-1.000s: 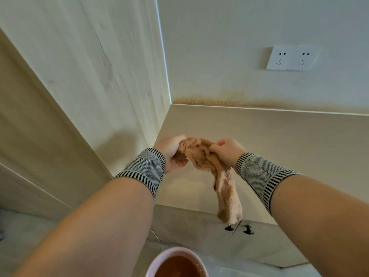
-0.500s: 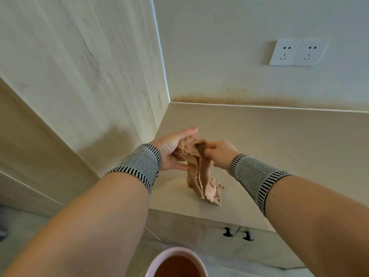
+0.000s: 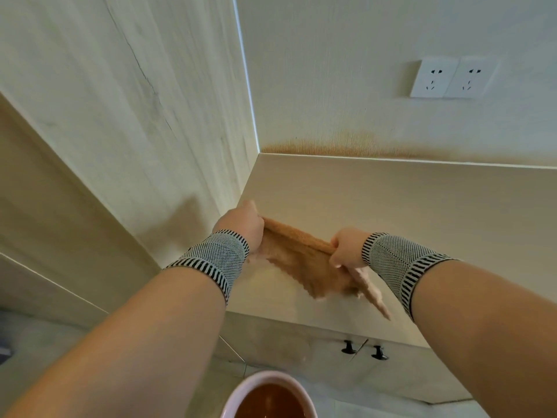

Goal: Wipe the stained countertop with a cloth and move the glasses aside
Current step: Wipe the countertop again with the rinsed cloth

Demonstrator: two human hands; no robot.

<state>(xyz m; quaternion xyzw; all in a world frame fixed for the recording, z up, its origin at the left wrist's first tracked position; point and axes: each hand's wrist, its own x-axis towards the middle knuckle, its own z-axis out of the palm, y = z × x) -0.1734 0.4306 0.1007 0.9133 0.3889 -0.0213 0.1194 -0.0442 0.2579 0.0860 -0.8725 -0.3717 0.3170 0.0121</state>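
The cloth [image 3: 304,257], bunched and dangling between the fists a moment ago, is now pulled out into a flat band over the near corner of the countertop [image 3: 422,212]. The left hand [image 3: 245,226] grips one end, the right hand [image 3: 346,247] curls round the other, a loose tail trailing below it. Spread like this, it looks ready to be laid down for wiping. Whether its lower edge already touches the surface is hard to tell. No glasses are in sight.
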